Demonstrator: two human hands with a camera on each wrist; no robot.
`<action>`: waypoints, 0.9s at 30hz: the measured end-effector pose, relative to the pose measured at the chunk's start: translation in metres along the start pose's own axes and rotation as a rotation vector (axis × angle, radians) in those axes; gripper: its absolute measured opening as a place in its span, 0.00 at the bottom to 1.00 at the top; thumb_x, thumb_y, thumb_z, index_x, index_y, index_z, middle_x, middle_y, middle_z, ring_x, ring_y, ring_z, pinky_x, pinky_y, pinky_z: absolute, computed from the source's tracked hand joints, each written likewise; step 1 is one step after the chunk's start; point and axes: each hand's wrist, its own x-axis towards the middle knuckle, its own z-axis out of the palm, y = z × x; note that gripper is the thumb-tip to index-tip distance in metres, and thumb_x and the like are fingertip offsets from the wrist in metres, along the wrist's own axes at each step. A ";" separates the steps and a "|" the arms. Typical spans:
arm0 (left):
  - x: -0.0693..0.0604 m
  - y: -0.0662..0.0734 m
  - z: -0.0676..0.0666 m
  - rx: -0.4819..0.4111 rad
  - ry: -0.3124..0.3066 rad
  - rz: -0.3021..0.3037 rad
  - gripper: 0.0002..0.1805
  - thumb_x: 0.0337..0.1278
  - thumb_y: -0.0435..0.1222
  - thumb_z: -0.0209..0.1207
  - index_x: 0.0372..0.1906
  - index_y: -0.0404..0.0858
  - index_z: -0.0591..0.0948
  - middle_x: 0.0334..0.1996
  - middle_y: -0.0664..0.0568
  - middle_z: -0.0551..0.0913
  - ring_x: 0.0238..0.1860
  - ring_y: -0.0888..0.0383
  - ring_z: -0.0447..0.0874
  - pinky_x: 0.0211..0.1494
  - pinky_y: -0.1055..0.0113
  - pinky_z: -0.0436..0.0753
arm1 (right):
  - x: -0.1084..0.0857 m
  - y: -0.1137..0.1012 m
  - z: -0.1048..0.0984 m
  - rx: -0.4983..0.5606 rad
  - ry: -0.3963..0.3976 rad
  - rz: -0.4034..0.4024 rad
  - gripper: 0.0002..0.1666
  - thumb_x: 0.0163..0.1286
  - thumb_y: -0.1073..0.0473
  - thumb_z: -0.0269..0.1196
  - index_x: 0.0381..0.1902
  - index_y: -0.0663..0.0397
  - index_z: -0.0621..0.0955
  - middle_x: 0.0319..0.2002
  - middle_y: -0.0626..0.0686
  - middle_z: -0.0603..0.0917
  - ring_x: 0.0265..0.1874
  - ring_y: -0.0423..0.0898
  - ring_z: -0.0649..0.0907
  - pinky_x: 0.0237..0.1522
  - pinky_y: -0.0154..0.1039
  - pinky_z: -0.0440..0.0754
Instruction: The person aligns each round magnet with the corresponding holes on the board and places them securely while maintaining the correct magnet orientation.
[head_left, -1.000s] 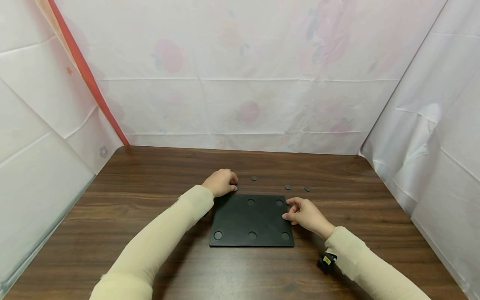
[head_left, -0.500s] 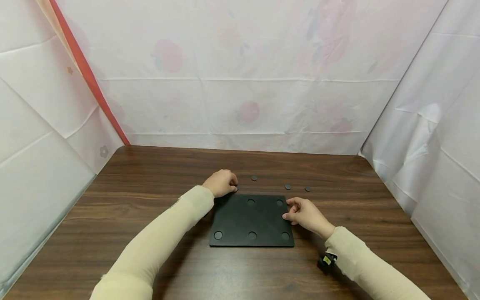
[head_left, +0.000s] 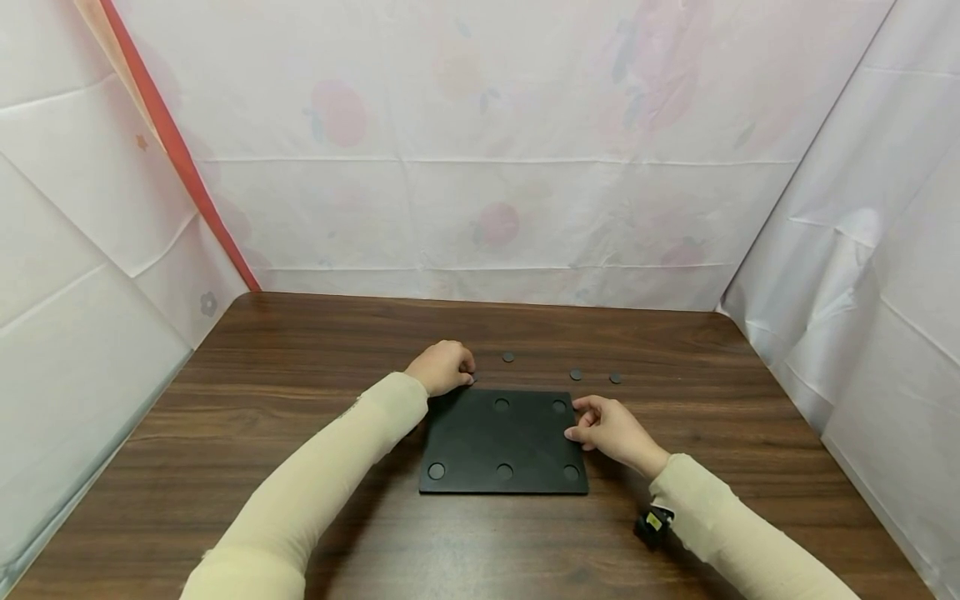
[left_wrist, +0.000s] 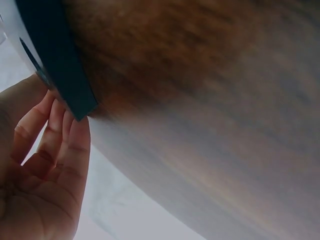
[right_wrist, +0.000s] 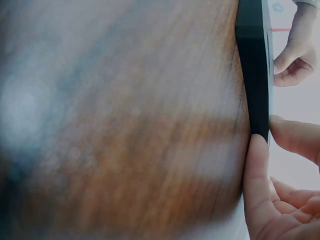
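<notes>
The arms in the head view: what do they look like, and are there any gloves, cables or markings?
They are a person's, in long pale-cream sleeves, left sleeve and right sleeve alike. The left hand and right hand wear no gloves. A small black device with a yellow-green marking sits at the right wrist. No cables show.

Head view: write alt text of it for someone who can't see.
A black board lies on a wooden table, gripped by a person's left hand at its far left corner and right hand at its right edge. Three small dark discs lie beyond it; a pale curtain hangs behind.
</notes>
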 end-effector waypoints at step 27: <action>-0.002 0.000 -0.007 -0.055 0.019 0.028 0.10 0.61 0.37 0.64 0.46 0.40 0.86 0.45 0.50 0.84 0.43 0.56 0.84 0.48 0.61 0.83 | 0.000 -0.002 0.001 0.009 -0.006 -0.012 0.32 0.64 0.62 0.68 0.63 0.68 0.71 0.29 0.55 0.80 0.26 0.45 0.82 0.33 0.40 0.84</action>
